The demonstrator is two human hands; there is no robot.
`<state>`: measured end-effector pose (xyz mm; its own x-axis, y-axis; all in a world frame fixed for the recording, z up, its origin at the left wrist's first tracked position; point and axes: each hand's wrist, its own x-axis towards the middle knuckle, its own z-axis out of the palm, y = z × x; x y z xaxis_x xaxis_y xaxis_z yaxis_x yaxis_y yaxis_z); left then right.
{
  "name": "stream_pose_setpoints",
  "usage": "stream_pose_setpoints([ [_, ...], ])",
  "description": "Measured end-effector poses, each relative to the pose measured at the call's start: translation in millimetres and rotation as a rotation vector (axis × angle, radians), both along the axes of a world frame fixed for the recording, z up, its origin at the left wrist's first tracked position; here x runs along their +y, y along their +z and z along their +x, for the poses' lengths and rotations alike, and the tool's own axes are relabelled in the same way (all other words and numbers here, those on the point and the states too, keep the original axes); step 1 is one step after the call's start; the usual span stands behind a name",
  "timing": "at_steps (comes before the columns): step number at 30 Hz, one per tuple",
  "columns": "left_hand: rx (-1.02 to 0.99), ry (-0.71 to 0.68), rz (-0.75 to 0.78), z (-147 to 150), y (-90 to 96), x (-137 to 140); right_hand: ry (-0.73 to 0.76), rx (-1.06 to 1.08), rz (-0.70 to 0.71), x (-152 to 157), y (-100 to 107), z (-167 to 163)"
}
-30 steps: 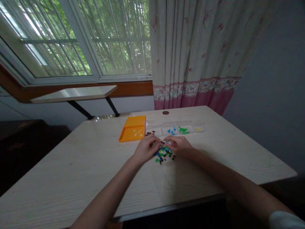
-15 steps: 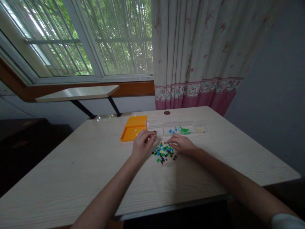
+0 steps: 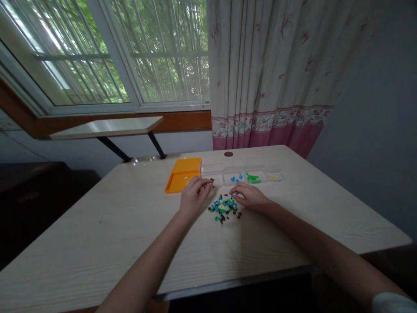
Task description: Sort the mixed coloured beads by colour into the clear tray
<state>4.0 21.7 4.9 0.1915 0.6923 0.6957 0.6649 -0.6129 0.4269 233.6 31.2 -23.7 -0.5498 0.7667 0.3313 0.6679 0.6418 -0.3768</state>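
Note:
A loose pile of small plastic building bricks [image 3: 224, 208] in green, blue, brown, yellow and white lies on the table. My left hand [image 3: 193, 193] is closed in a pinch beyond the pile's left side, by the leftmost clear box [image 3: 217, 178], with a small brown brick [image 3: 211, 180] at its fingertips. At the pile's upper right edge, my right hand [image 3: 249, 196] has its thumb and forefinger together; a bluish bit shows at the tips, too small to make out. Blue bricks [image 3: 236, 178], green bricks [image 3: 252, 177] and yellow bricks [image 3: 273, 177] sit in separate clear boxes.
An open orange case [image 3: 174, 182] with a few white pieces stands left of the clear boxes. The wooden table [image 3: 107, 221] has a round cable hole [image 3: 228, 154] at its back edge. A raised shelf [image 3: 110, 126] stands at the back left, below the window.
My right hand has drawn back very slightly to the right along the pile's edge. My left hand stays almost in place, its fingertips by the leftmost box.

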Motion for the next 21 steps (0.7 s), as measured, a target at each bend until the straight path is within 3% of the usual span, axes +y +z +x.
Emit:
stream_pose_setpoints([
  [9, 0.086, 0.205, -0.128, -8, -15.3, 22, -0.021, 0.000, -0.005, 1, -1, 0],
  [14, 0.103, 0.248, -0.158, -10, -18.1, 25, -0.021, 0.026, 0.019, 0, -1, -1],
  [18, 0.099, 0.166, -0.173, -7, -15.4, 20, 0.001, 0.102, 0.038, -2, 3, -3],
  [21, 0.145, -0.042, -0.177, 0, -13.7, 11, 0.032, 0.194, 0.053, -3, 5, -6],
])
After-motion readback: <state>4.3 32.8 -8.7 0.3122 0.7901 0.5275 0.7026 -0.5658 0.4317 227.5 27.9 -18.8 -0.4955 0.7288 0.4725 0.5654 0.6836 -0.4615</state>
